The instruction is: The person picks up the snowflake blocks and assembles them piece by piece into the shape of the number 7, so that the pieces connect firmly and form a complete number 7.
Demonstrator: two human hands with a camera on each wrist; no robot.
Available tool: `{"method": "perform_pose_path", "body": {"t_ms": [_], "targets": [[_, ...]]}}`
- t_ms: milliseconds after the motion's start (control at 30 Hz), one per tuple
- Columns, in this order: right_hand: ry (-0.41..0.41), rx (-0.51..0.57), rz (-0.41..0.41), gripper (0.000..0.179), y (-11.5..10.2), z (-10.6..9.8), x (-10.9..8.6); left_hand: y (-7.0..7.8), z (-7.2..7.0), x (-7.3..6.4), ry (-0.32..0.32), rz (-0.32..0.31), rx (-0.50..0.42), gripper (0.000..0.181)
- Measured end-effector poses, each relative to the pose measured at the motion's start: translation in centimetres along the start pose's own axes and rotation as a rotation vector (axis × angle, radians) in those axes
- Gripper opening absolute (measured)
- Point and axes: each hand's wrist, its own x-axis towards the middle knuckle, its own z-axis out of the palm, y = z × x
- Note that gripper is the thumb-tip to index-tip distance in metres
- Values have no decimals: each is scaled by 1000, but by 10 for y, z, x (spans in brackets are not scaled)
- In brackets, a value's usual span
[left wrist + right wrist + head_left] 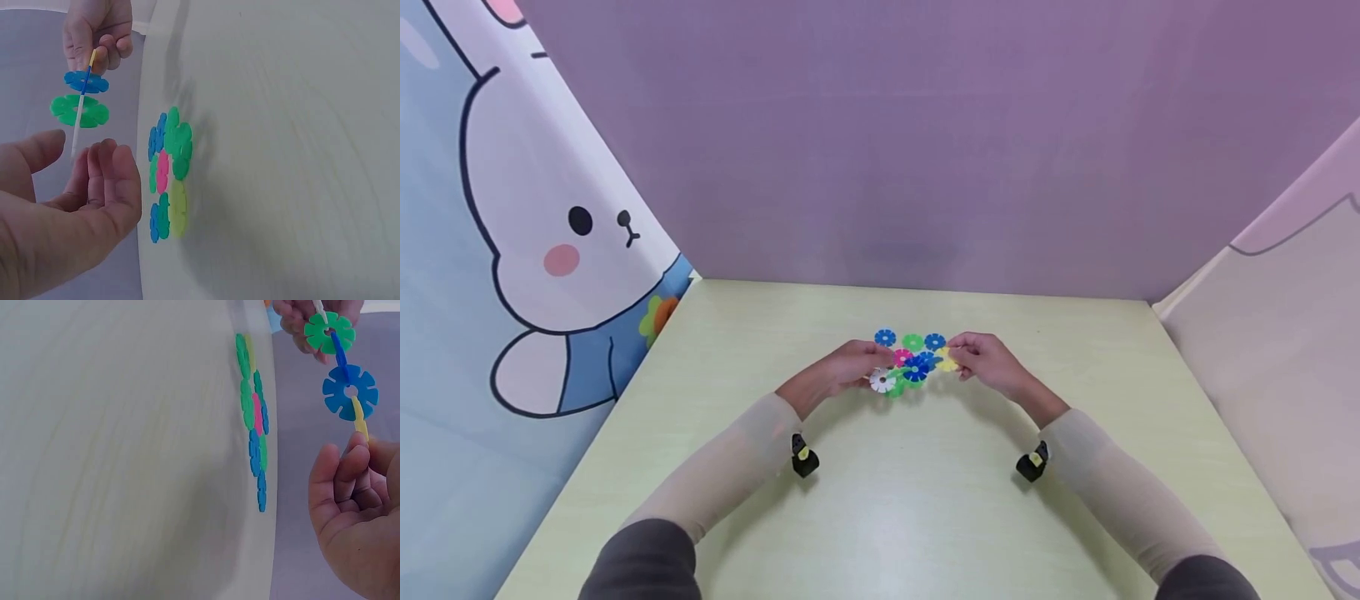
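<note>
The left forearm slants inward over the table (902, 500). The left hand (857, 364) is half curled, thumb and fingertips parted around the white disc (882, 381); I cannot tell whether they touch it. Along the raised chain follow a green disc (329, 332), a dark blue disc (916, 369) and a blue disc (350, 392), partly screening a flat group of discs (181, 140) below. Rightmost, the right hand (988, 362), fingers curled, pinches the yellow disc (947, 359), part of its rim covered.

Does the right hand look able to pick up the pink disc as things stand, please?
Probably not: the right hand pinches a yellow disc and would likely need to release it before taking the pink disc.
</note>
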Motion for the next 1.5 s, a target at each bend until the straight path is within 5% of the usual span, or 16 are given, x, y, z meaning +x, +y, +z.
{"method": "perform_pose_path", "body": {"t_ms": [400, 1100, 1500], "targets": [[-65, -40, -37, 26, -4, 5, 4, 13, 13, 14, -44, 14, 113, 41], [-91, -84, -67, 20, -10, 18, 10, 18, 22, 14, -71, -34, 62, 36], [-101, -104, -56, 31, -16, 20, 14, 15, 25, 17, -79, -35, 46, 34]]}}
